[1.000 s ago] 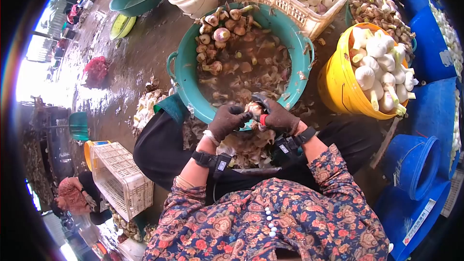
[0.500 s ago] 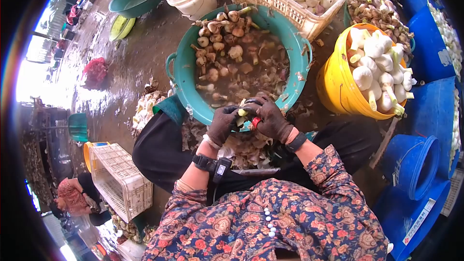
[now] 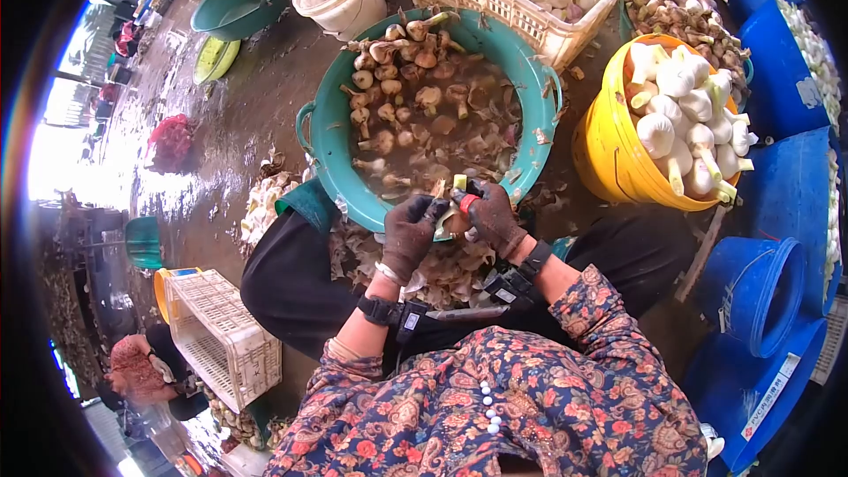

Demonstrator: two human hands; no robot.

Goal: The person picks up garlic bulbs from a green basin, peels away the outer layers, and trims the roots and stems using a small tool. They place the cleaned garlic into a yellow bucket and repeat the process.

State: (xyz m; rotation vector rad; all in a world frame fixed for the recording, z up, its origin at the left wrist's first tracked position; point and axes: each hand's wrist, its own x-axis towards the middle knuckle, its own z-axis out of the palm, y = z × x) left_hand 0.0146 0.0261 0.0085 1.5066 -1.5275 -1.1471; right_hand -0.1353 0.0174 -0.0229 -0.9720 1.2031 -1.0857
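My left hand (image 3: 412,234), in a dark glove, is closed on a garlic bulb (image 3: 456,223) held over the near rim of a green tub (image 3: 329,159). My right hand (image 3: 493,219), also gloved, is closed round the right side of the same bulb, with something red at its fingers. A pale green cut stem (image 3: 459,182) shows between the hands. Unpeeled garlic bulbs (image 3: 427,99) float in the tub's brown water with loose skins. Peeled skins (image 3: 446,276) lie in a heap below my hands.
At the right, a yellow bucket (image 3: 597,155) holds white garlic, beside blue buckets (image 3: 746,287). A cream crate (image 3: 556,35) with garlic touches the tub's far side. An empty crate (image 3: 234,336) and another person (image 3: 140,367) are at the lower left.
My hands have moved slightly apart and turned, so the bulb between them shows more. The stem now points up. The whole view has shifted a little.
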